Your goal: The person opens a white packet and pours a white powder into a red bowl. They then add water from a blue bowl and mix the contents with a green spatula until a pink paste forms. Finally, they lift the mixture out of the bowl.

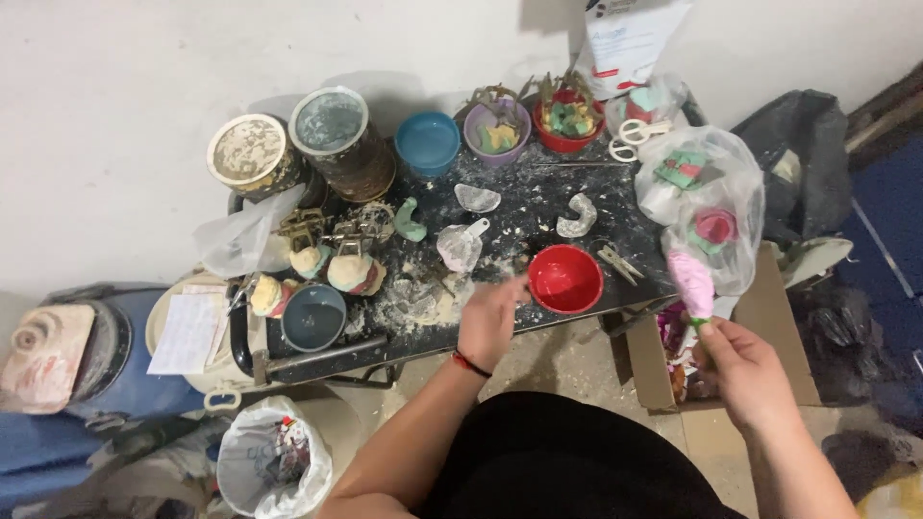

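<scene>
Landmark: red bowl (565,279) at the near edge of the dark, plaster-spattered table (538,207).

Left hand (487,322) just left of the bowl, fingertips at its rim, curled but closed on nothing I can see; looks to be steadying the bowl, though contact is hard to confirm.

Right hand (742,370) well right of the bowl, off the table, over a cardboard box (769,317); thumb and fingers pinched on the bottom end of a pink pouch (691,280).

Pouch: long axis near upright in view, leaning slightly left at the top; free end points away from the person, toward a clear bag (707,192); held end points back at the palm.

Judged step: pouch just taken up, bowl held ready; a next move would call for carrying the pouch left over the bowl and turning its free end downward.

Left of the bowl: plaster casts (356,272), grey bowl (313,317). Behind it: blue bowl (427,142), scissors (639,136).
</scene>
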